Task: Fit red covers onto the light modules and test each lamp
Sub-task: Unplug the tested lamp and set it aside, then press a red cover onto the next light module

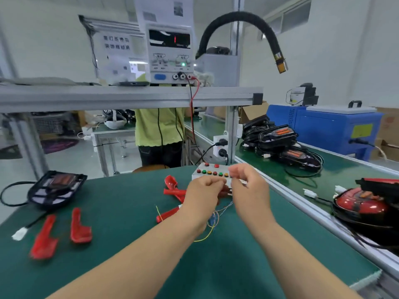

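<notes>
White connector (241, 181) — in curled left hand (204, 192), right hand (248, 186)

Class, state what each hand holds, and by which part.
The left hand and right hand each pinch what looks like a small white connector; thin wires hang below.

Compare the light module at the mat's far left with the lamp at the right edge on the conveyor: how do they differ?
The left module is uncovered: black housing, inner parts exposed. The right lamp wears a glossy red cover. The left module lies on the green mat; the right lamp sits on the conveyor beyond the rail, a black part against its top. Both have black bodies.
</notes>
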`<state>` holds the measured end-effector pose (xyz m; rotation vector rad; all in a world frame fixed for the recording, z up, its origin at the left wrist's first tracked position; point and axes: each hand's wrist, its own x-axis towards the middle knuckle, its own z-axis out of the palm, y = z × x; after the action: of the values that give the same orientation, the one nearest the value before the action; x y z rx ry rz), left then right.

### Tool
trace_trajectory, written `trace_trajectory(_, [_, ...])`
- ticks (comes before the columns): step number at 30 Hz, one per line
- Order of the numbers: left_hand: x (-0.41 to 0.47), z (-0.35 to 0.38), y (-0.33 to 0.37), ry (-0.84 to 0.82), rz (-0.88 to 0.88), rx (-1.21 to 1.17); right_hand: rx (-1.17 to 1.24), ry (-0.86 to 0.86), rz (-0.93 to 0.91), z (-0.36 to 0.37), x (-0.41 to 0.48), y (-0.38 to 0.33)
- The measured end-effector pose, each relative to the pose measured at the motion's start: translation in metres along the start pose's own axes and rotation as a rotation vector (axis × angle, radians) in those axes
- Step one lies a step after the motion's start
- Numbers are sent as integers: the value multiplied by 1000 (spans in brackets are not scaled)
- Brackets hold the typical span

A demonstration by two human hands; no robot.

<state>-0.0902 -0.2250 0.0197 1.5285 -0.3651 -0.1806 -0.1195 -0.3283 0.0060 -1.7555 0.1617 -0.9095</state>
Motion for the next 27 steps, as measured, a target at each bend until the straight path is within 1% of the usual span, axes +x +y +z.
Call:
trace_trajectory(5, [-5, -35, -2, 103, 0, -11, 36, -132, 14, 43, -13, -5])
trace_trajectory(10, [-11, -68, -5, 181, 12, 20, 43, -202, 14, 76, -22, -9])
trace_trajectory(14, [-19, -92, -7, 208, 5, 25, 56, -267, 31, 98, -30, -10])
trace_trajectory(20, [-19, -126, -19, 322, 0, 103, 95, -329, 47, 125, -39, -7])
trace_trajectory(27, [-5, -153, -34, 455, -11, 90, 26, -384, 67, 149, -40, 3])
